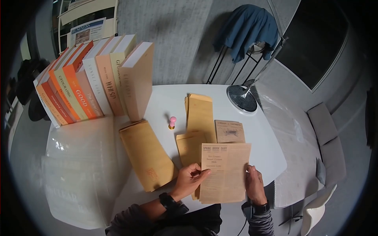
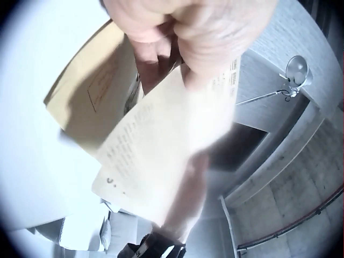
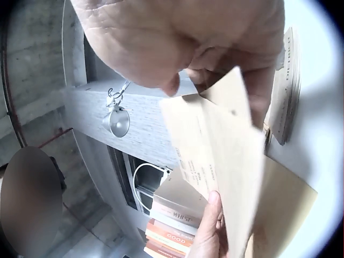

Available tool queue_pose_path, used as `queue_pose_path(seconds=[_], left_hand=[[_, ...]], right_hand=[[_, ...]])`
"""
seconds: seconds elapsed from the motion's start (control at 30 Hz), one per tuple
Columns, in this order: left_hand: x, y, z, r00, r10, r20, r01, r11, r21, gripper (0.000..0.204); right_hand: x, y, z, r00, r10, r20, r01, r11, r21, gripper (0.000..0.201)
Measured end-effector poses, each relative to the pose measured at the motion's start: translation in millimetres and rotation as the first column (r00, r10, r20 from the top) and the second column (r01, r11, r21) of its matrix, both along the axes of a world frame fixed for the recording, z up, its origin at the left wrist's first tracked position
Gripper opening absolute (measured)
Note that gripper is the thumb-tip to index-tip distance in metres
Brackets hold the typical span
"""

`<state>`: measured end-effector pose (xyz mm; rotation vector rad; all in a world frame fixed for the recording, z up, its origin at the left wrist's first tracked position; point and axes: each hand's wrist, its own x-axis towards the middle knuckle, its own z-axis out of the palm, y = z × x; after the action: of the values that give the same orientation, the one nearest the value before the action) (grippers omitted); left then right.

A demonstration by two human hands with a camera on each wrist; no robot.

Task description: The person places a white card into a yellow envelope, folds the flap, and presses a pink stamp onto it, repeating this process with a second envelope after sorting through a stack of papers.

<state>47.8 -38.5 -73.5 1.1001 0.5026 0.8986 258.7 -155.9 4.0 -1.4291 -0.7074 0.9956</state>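
Observation:
A brown printed paper sheet [image 1: 225, 177], headed "Spring Brook Dairy", is held up over the near edge of the white table [image 1: 167, 98]. My left hand [image 1: 191, 181] pinches its left edge, thumb on the printed face. On the opposite edge my right hand [image 1: 256, 185] grips it between thumb and fingers. In the right wrist view a folded-over paper corner [image 3: 231, 97] shows near the right hand's fingers. Behind the sheet lie a small brown envelope [image 1: 189, 144], partly covered, and a stack of printed sheets [image 1: 230, 131].
A thick kraft envelope [image 1: 147, 157] with a red stamp mark lies left of the left hand. Longer envelopes [image 1: 200, 114] are stacked farther back. A pink-handled stamp [image 1: 172, 122] stands mid-table. Books [image 1: 104, 80] line the back left; a lamp [image 1: 242, 98] is at back right.

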Motion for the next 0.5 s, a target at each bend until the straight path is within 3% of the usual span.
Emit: queue_pose_path(seconds=[0.07,0.17,0.3,0.4,0.47,0.5], left_hand=[[0.3,0.7,-4.6,1.000,0.005,0.003,-0.005,0.999,0.032,0.012],[-0.5,0.9,1.6,0.999,0.031,-0.009,-0.031,0.999,0.031,0.019],[-2.7,-3.0,15.5,0.998,0.055,-0.010,-0.056,0.997,-0.056,0.037],[-3.6,-1.4,11.8,1.000,0.014,-0.011,-0.015,0.999,-0.045,0.033],[-10.7,3.5,8.5,0.969,-0.106,-0.224,0.117,0.992,0.037,0.027],[-12.9,5.5,8.0,0.931,-0.156,-0.331,0.188,0.980,0.067,0.024]], right_hand=[[2.0,-2.7,-3.3,0.990,0.073,0.122,-0.078,0.996,0.032,0.026],[-9.0,3.0,9.5,0.970,0.118,0.213,-0.108,0.993,-0.057,0.025],[-10.9,6.2,7.3,0.999,0.023,0.049,-0.024,1.000,0.002,0.027],[-18.0,8.2,10.2,1.000,-0.028,-0.007,0.028,0.999,0.024,0.020],[-18.6,8.4,7.1,0.997,-0.064,-0.037,0.065,0.998,0.026,0.013],[-12.5,5.8,2.2,0.999,-0.004,-0.050,0.006,0.999,0.048,0.011]])
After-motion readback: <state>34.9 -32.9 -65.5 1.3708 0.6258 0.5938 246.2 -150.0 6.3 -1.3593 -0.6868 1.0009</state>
